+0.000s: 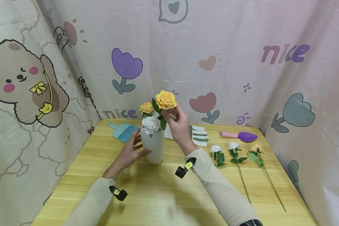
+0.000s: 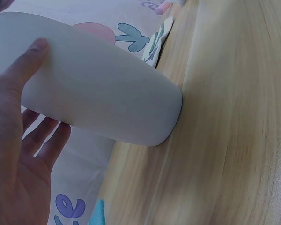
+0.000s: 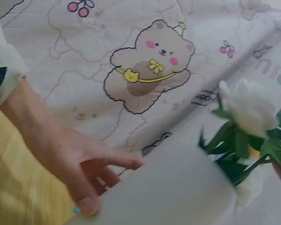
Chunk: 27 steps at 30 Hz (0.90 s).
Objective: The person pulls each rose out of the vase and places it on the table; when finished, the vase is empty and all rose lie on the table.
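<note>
A white vase (image 1: 153, 149) stands on the wooden table, holding white and yellow artificial roses. My left hand (image 1: 127, 154) holds the vase's left side; in the left wrist view its thumb lies along the near face of the vase (image 2: 107, 84) and the other fingers reach round the far side. Above the rim, my right hand (image 1: 180, 125) pinches a large yellow rose (image 1: 166, 100) just below its bloom. A smaller yellow rose (image 1: 146, 108) and a white rose (image 1: 151, 124) sit beside it. In the right wrist view, leaves and a white rose (image 3: 250, 108) partly hide the right fingers.
A light blue dustpan (image 1: 125, 131) lies behind the vase on the left. White-and-grey gloves (image 1: 199, 137) and a purple trowel (image 1: 247, 137) lie toward the back. On the right lie two white roses (image 1: 234, 146) and a yellow rose (image 1: 255, 148). Printed curtains (image 1: 228, 37) border the table.
</note>
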Tool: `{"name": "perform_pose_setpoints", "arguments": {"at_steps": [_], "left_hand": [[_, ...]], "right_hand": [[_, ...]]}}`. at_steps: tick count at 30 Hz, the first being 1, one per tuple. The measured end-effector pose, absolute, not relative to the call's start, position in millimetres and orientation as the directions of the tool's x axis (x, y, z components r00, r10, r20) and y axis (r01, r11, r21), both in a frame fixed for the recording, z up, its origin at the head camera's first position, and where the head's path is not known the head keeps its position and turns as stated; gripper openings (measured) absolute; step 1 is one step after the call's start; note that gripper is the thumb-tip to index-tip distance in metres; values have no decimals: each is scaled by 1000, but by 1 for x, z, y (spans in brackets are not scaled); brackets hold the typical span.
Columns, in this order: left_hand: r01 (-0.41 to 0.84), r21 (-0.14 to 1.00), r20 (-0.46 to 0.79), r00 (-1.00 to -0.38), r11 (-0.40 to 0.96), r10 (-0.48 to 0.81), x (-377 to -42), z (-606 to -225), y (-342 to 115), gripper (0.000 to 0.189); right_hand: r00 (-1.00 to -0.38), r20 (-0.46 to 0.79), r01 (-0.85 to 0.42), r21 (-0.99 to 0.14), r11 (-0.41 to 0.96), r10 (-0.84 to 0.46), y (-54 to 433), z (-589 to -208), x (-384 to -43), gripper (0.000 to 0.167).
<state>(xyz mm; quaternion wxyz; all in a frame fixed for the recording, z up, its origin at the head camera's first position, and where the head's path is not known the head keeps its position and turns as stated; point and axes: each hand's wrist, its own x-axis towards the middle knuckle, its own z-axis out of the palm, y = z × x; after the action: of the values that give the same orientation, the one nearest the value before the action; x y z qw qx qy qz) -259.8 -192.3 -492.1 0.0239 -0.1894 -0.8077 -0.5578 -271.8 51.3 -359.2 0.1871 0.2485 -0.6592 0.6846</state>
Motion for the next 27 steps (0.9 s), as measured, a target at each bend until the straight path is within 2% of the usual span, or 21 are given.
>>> {"name": "perform_pose_setpoints", "arguments": {"at_steps": [8,12,18,23,27], "left_hand": [[328,888,245,-930,322,274,-259,-493,-193,107],[321,890,239,-933,325,268,-259,-492,-192,108],[316,890,233,-935,328,267,-260,-492,-192,107],[317,891,233,-934,326,270,-260,-492,-192,107],[319,892,237,-933,321,269,-260,-492,-192,107]], "right_hand": [[-738,662,-673,-707,-217,132,61,-333,-275,38],[-715,653,-699,-650,-298,250,70,-321,-276,38],[-702,587,-712,-573,-406,403,93,-303,-278,29],[-686,567,-727,-554,-406,456,120,-298,-278,26],[-693,584,-716,-623,-314,423,144,-310,-278,25]]}}
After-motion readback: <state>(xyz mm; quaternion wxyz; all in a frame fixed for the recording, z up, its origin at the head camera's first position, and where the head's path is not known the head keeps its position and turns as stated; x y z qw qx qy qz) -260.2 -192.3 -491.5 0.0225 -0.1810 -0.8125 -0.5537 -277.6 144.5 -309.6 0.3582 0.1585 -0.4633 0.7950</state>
